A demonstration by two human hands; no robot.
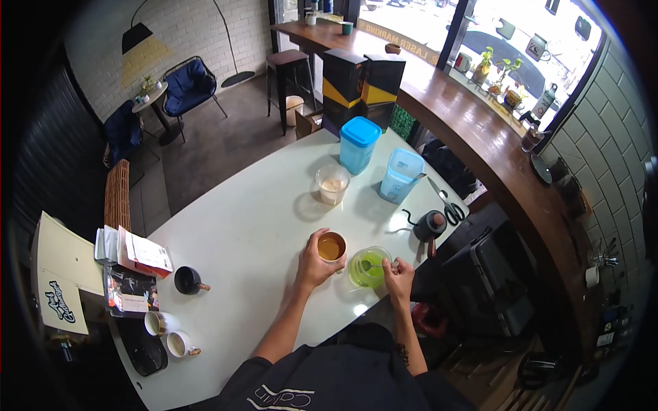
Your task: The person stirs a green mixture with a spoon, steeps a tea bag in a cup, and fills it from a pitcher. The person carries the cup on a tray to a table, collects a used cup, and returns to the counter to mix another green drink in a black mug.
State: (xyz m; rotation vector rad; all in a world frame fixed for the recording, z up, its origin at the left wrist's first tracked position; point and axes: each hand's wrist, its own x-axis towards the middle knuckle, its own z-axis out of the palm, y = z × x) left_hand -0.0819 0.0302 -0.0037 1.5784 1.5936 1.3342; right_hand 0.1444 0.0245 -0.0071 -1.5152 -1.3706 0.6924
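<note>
My left hand (315, 264) is wrapped round a cup of brown liquid (332, 245), held over the white table (240, 226). Just to its right is a clear bowl (356, 279) with bright green liquid (370, 275) in it. My right hand (399, 277) grips a spoon (377, 265) by the handle, its head dipped into the green liquid. Beyond the hands stands a clear plastic cup (332, 185) with something pale in it. Two blue plastic containers stand at the back, one lidded (360, 145) and one without a visible lid (402, 176).
A dark gooseneck kettle (430, 225) and scissors (449, 205) are near the right edge. To the left are a black mug (187, 280), two white mugs (179, 344), a black tray (140, 349) and papers (144, 252). A wooden counter (466, 116) curves along the right.
</note>
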